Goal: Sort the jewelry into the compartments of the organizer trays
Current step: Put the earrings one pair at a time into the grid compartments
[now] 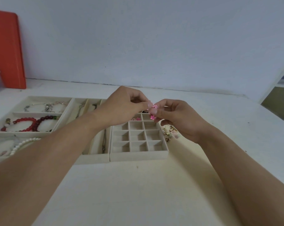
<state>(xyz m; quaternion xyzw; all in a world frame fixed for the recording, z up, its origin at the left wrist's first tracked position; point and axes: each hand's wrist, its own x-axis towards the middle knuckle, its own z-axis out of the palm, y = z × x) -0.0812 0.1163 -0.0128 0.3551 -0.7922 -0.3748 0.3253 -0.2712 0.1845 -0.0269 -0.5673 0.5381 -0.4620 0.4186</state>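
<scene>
Above the small-grid organizer tray (138, 154), my left hand (121, 108) and my right hand (177, 118) meet fingertip to fingertip. Together they pinch a small pink flower earring (152, 117), which dangles just below the fingers over the tray's far compartments. Another pink piece (137, 119) lies in a far compartment of the same tray. A loose pile of small earrings (169, 132) sits on the table right of the tray, under my right hand.
A long-slot tray (95, 158) with chains lies under my left forearm. To the left, a wide tray (20, 133) holds a red bead bracelet (28, 124), silver bracelets and a pearl strand (23, 143). An orange board (6, 49) leans on the wall at far left.
</scene>
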